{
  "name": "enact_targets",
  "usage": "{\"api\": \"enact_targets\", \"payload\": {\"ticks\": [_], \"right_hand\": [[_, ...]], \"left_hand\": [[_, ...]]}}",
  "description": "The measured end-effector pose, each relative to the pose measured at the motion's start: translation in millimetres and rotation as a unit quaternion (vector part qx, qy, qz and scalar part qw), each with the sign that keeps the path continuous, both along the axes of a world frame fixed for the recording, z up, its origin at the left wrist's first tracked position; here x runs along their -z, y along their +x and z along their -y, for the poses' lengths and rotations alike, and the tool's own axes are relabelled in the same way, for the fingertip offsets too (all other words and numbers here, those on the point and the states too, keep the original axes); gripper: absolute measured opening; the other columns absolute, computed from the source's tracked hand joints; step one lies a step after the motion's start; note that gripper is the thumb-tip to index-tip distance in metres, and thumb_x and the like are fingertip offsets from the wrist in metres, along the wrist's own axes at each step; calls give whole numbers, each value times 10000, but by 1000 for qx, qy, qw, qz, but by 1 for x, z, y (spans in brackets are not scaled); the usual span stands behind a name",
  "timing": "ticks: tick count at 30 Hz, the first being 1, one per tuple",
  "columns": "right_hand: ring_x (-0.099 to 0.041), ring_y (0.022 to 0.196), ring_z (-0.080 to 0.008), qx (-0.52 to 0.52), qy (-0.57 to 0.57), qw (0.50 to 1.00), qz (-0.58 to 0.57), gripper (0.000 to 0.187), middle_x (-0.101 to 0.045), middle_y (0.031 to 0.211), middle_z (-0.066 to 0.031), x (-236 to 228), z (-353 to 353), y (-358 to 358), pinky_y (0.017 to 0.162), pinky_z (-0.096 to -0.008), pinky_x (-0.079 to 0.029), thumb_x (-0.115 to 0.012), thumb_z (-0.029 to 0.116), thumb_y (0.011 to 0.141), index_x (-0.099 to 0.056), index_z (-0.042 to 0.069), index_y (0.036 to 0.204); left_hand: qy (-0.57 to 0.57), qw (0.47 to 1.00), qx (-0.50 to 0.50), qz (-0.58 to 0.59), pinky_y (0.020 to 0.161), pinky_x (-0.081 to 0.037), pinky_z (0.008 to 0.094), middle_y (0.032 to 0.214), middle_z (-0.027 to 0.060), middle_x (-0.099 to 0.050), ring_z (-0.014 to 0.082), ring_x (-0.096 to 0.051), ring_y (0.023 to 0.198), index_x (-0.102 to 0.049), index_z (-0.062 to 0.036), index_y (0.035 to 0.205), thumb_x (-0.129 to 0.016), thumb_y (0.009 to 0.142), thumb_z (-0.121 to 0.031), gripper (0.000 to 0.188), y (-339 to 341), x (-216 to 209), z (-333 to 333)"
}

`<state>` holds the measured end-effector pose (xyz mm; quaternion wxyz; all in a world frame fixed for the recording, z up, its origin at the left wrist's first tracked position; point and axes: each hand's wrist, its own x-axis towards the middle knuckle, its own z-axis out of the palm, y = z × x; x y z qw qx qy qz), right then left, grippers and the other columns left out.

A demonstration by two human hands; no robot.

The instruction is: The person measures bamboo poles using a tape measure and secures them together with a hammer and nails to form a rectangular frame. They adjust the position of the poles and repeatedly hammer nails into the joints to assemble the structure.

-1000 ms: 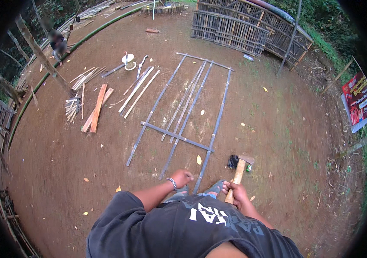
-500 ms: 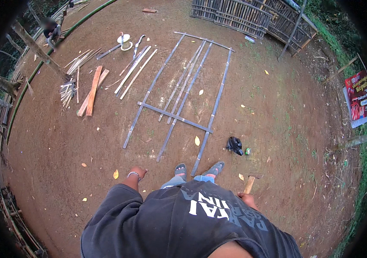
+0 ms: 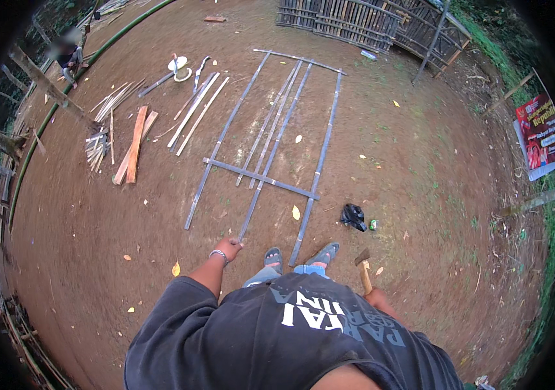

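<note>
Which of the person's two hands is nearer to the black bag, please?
Right. The right hand, gripping a hatchet, is on the bag's near side; the left hand is farther off, to its left.

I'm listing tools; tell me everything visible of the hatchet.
The hatchet has a pale, wood-looking handle and a dark, metal-looking head, its edge too small to judge. The right hand holds the handle, hiding its lower end. The head points forward, to the right of the sandalled feet. Nothing else visibly touches it.
</note>
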<state>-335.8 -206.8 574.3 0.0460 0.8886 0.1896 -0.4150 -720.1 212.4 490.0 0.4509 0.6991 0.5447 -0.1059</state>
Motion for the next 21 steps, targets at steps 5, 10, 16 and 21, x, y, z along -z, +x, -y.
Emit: {"api": "enact_targets", "payload": {"ticks": [5,10,16,21], "right_hand": [[-671,1027,-364,-53,-87,994,-30,466,-697,1072,-225,10,3,3,873,-430,-534,-748,292,703,-691,23,1080],[-660,1066,-361,-63,-87,992,-67,545,-683,1124,-235,36,9,1,898,-424,-526,-776,314,665,-690,35,1126],[-674,1037,-361,-66,-86,992,-63,556,-696,1096,-226,38,14,5,854,-429,-535,-823,366,624,-718,32,1056],[-713,890,-342,-79,-93,992,-39,423,-729,944,-197,29,2,10,772,-421,-558,-831,324,656,-743,32,949]], "left_hand": [[-16,997,41,-65,939,-493,405,1119,155,-701,335,-654,1045,-722,-63,1076,-623,899,-437,426,-15,0,3],[27,975,171,-139,1050,-425,416,1254,147,-646,333,-583,1189,-710,-111,1154,-505,960,-483,467,-50,14,7],[14,982,103,-155,986,-465,426,1216,158,-665,337,-618,1138,-720,-122,1133,-554,928,-492,455,-32,4,9],[-39,998,-18,-42,866,-502,403,1021,157,-722,305,-673,953,-736,-71,1047,-654,876,-463,435,-21,12,0]]}}
